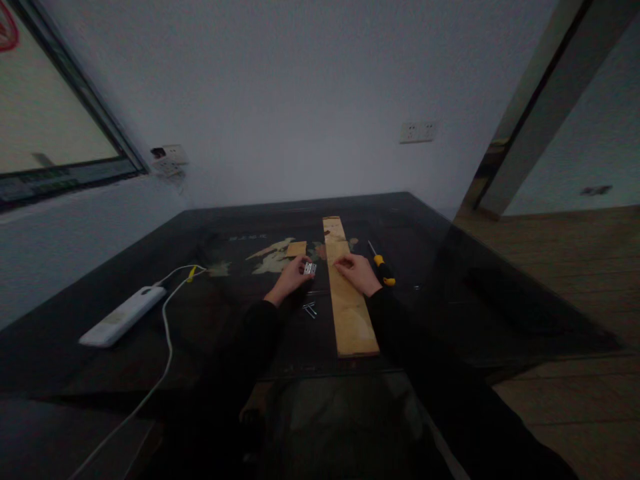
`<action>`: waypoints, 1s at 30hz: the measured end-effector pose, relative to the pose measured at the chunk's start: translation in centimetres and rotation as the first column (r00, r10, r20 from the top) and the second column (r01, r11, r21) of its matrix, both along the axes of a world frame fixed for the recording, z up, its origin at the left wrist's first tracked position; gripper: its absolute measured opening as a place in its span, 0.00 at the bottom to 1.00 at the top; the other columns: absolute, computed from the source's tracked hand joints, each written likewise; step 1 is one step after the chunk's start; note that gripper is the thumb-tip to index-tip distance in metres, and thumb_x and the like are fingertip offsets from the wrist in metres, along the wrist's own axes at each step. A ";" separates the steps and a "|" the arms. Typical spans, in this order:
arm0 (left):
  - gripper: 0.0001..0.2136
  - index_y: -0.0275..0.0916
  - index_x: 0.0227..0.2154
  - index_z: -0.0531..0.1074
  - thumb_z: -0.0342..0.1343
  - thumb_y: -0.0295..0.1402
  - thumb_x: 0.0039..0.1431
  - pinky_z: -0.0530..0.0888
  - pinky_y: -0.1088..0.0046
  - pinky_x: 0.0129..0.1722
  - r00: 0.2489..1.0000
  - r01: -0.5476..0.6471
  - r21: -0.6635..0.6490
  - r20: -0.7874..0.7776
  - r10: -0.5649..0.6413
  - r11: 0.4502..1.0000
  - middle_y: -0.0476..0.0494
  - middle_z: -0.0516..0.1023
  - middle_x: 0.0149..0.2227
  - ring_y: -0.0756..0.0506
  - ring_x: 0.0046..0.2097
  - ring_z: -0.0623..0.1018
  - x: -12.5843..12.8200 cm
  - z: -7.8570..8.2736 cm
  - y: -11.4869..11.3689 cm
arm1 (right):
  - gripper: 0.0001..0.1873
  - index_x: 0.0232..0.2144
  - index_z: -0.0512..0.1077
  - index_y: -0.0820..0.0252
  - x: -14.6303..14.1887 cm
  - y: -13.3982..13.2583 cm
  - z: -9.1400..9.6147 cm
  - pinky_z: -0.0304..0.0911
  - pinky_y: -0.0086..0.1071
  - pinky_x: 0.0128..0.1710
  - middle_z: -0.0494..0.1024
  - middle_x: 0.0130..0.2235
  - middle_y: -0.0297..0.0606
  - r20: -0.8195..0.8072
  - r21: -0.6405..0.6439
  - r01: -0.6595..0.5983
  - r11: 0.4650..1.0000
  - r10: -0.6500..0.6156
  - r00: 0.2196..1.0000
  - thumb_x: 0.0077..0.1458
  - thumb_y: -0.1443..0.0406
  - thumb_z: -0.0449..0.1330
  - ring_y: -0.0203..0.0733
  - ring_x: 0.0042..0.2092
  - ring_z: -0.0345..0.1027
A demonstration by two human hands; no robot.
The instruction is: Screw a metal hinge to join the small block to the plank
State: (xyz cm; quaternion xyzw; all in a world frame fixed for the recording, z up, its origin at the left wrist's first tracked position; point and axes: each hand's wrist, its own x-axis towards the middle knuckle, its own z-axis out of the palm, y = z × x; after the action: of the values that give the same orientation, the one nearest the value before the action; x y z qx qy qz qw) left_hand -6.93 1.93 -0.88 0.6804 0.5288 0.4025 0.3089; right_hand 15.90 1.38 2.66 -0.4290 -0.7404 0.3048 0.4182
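Note:
My left hand (289, 280) is closed on a small silver metal hinge (310, 269), held just left of a long wooden board (353, 320). My right hand (362, 272) rests over the board's middle, thumb and fingertips pinched together; whatever is between them is too small to make out. Several screws (310, 309) lie loose on the dark table, left of the board. To the right of my right hand lies a screwdriver (383, 268) with a yellow and black handle, its shaft pointing away from me.
A small square wooden piece (297, 249) lies beyond my left hand. At the left of the dark table (210, 347) is a white power strip (123, 316) with a white cable (169, 340) running off the front edge. Wall sockets (418, 132) are behind.

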 end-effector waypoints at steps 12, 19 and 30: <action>0.20 0.37 0.45 0.70 0.66 0.30 0.47 0.74 0.69 0.42 0.928 0.052 0.164 0.357 -0.108 0.985 0.44 0.78 0.38 0.46 0.39 0.78 6.0 2.8 -4.4 | 0.14 0.26 0.71 0.61 -0.6 -0.8 0.2 0.57 0.27 0.19 0.71 0.21 0.31 -0.284 -0.132 -0.144 0.981 0.101 0.953 0.44 0.55 0.65 0.34 0.21 0.64; 0.12 0.35 0.39 0.74 0.61 0.35 0.53 0.76 0.69 0.39 0.908 -0.001 0.076 0.418 -0.031 0.997 0.44 0.81 0.32 0.45 0.35 0.80 5.1 2.9 -3.8 | 0.17 0.24 0.68 0.59 -0.4 -0.4 0.1 0.60 0.29 0.19 0.73 0.21 0.33 -0.360 -0.170 -0.145 0.975 0.076 0.930 0.43 0.52 0.65 0.36 0.20 0.65; 0.08 0.37 0.39 0.76 0.59 0.31 0.56 0.78 0.68 0.42 0.990 -0.066 0.303 0.142 0.024 0.951 0.42 0.82 0.38 0.45 0.38 0.82 6.0 2.6 -5.1 | 0.14 0.23 0.68 0.58 -1.2 -1.6 -0.1 0.66 0.31 0.23 0.74 0.23 0.35 -0.303 -0.095 -0.052 0.994 0.021 0.953 0.46 0.55 0.64 0.39 0.24 0.70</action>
State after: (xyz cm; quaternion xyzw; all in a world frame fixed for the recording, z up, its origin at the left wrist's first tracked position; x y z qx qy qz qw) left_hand -0.92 -3.21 1.74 0.6786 0.4530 0.5323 0.2257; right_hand 14.66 -0.18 2.59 -0.3846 -0.6592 0.4117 0.4980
